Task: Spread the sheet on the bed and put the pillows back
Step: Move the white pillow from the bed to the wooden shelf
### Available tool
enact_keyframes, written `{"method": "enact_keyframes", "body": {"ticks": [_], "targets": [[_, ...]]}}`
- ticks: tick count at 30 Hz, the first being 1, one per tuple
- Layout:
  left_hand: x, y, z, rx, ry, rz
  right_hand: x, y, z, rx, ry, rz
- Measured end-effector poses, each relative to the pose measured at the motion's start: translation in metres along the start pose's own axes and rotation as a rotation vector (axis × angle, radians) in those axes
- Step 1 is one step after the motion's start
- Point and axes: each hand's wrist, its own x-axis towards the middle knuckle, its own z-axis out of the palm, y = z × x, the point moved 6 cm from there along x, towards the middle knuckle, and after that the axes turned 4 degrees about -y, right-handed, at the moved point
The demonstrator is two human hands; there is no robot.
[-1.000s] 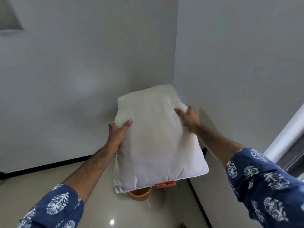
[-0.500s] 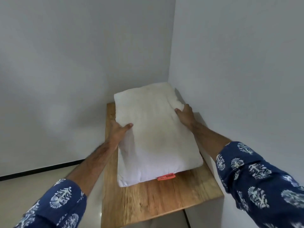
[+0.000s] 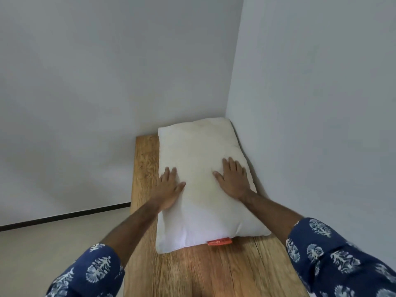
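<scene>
Since the half-second-ago frame both hands have gone from gripping the pillow's sides to lying flat on top of it; pillow itself now sits down on the wood.

Near edge: bare strip of the wooden surface (image 3: 225, 273) in front of the pillow, grain running away from the camera. Blue floral sleeves (image 3: 334, 260) enter from both lower corners.

Pillow (image 3: 199, 211): white, lengthwise on the surface, orange tag (image 3: 219, 241) on its near edge touching the wood. Its right side runs along the right wall (image 3: 321, 103), far end pushed into the corner against the back wall (image 3: 107, 71). Narrow band of wood exposed along its left side, open room only there and at the near end.

Left hand (image 3: 169, 188): palm on the pillow's left edge, fingers (image 3: 168, 173) straight and slightly apart, thumb out onto the fabric. Holds nothing, just presses.

Right hand (image 3: 233, 179): flat on the pillow's right half, fingers spread, thumb pointing inward. Also pressing, no grip.

Left of the surface: pale floor (image 3: 53, 243), well below, dark skirting line (image 3: 64, 217) at the base of the back wall.
</scene>
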Motion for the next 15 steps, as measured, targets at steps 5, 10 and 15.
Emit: {"method": "enact_keyframes", "body": {"ticks": [5,10,15], "targets": [[-0.019,0.001,-0.02,0.174,0.153,-0.003,0.002,-0.051,-0.018,-0.049,0.032,-0.243],[-0.089,-0.034,-0.031,0.437,0.254,-0.111,-0.024,-0.162,0.008,-0.135,-0.06,-0.595],[-0.221,-0.136,-0.04,0.394,0.34,-0.404,-0.105,-0.3,0.043,-0.227,-0.115,-0.936]]}}
